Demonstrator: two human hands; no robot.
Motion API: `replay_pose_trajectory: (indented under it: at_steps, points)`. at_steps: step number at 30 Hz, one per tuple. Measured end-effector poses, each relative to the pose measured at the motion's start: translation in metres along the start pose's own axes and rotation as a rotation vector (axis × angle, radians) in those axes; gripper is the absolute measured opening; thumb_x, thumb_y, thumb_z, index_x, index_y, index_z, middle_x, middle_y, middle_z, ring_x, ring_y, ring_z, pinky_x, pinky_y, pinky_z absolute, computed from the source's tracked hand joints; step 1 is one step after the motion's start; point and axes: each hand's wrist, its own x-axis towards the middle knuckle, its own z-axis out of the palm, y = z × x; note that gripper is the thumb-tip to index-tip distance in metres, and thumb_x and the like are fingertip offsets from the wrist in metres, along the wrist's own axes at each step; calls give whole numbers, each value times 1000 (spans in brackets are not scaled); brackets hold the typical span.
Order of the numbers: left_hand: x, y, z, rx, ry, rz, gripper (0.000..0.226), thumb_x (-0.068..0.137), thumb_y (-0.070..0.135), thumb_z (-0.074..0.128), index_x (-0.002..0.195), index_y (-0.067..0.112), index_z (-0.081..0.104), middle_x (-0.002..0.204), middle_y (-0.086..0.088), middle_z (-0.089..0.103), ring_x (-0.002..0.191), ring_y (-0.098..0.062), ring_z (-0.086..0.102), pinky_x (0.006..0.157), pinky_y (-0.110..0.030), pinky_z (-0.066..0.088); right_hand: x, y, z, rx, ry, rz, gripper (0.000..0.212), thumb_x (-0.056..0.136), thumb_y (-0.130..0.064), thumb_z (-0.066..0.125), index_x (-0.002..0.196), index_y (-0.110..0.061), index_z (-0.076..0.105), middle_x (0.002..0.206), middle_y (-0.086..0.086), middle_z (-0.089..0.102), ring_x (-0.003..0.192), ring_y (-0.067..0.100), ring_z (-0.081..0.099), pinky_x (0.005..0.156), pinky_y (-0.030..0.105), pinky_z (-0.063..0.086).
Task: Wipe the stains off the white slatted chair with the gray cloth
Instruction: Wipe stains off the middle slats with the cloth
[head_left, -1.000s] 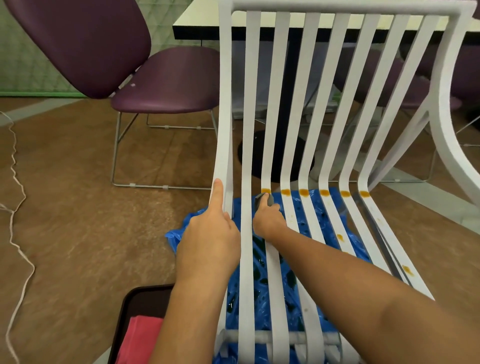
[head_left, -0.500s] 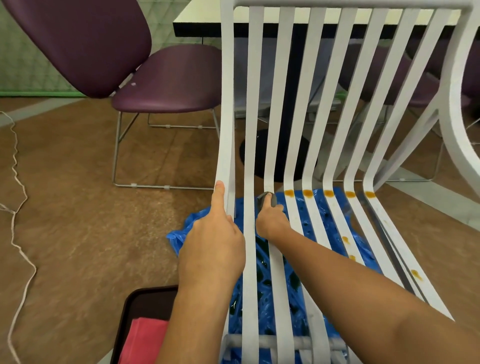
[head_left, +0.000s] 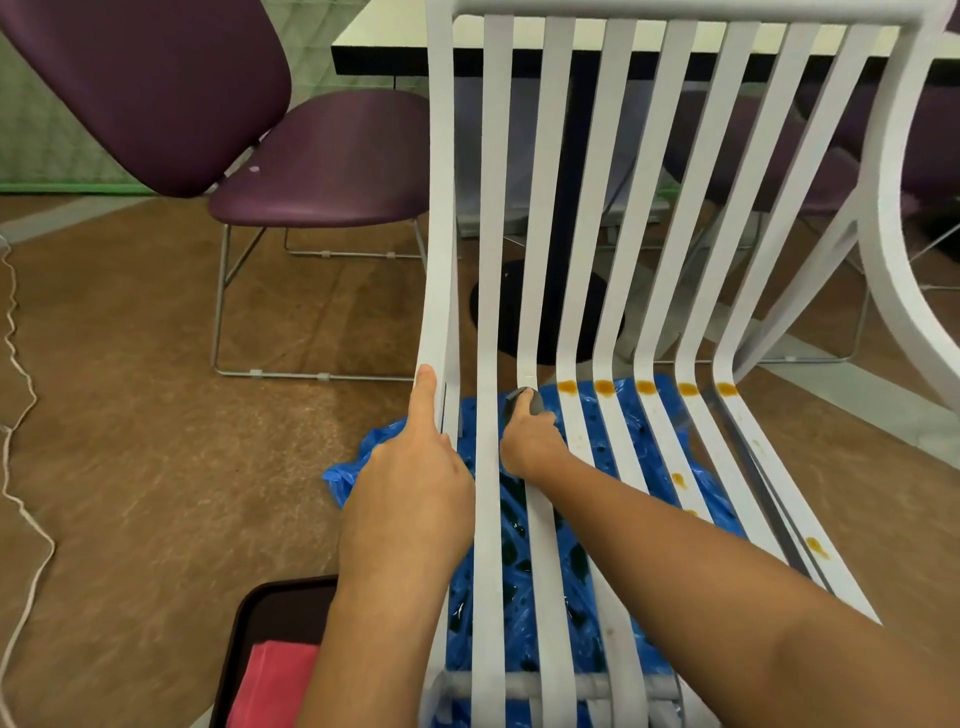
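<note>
Closest in, a dark tray (head_left: 270, 613) sits on the floor (head_left: 130, 415) with a red rag (head_left: 275, 680) in it, just left of the person's left forearm. Both arms reach forward over the seat of the white chair (head_left: 488, 571), which has a blue plastic sheet (head_left: 353, 470) under it. A couple of small orange stains (head_left: 816, 546) dot the right-hand seat slats. The left hand (head_left: 415, 499) steadies the outermost left slat. Its index finger lies straight along the slat and the other fingers look wrapped round the edge, so that grip is holding the chair. The right hand (head_left: 530, 447) is a bit further in, its grip closed on the wadded gray cloth (head_left: 519, 402). It's pressing the cloth onto the third slat from the left, right at the bend where seat turns into back. Here's the bit that matters: the main stains sit in a row across that same bend, one blob on each of the next five slats. They're all off to the right of the cloth, and the first is just beside it. The slats run away from the person but the row runs crossways, so the next move is probably a sideways hop, slat to slat. The right hand is the nearer one by far. Past the bend the back slats look clean, and a purple chair (head_left: 322, 161) stands beyond on the left.
</note>
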Motion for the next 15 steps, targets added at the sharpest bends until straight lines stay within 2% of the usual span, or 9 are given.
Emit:
replay_pose_trajectory:
  at_steps: [2,5,8,11,15]
  points:
    - [0,1,0,1,1,-2,72,105,17,41,158,41,-1,71,-1,55,58,-13,54,51,-32,49,14,-5,-8,-50,-8,14,95,95,-7,55,158,-17,-15,140,29,32,103,31,56,93,43,51]
    - [-1,4,-1,2,-2,-13,73,105,17,42,158,42,-2,71,0,54,59,-12,54,51,-30,47,27,-14,-16,-117,-41,29,103,93,-11,62,156,-18,-18,140,27,33,115,32,54,101,45,50]
    - [-1,3,-2,13,-8,-18,74,104,16,42,158,41,-1,70,1,54,59,-11,53,48,-28,43,31,-17,-16,-141,-36,45,109,90,-14,67,156,-19,-19,137,24,35,114,30,54,101,45,50]
    - [-2,4,-4,7,-14,-16,73,104,15,42,158,40,-1,70,1,54,59,-10,53,47,-26,41,26,-13,-12,-100,-23,46,107,91,-11,65,156,-19,-19,141,24,32,116,32,54,102,46,49]
    - [0,3,-3,8,-23,-17,76,103,14,43,158,39,-3,70,0,57,58,-11,53,45,-25,37,12,-3,2,-99,-8,6,94,96,-11,54,157,-20,-17,146,32,30,109,35,61,97,48,53]
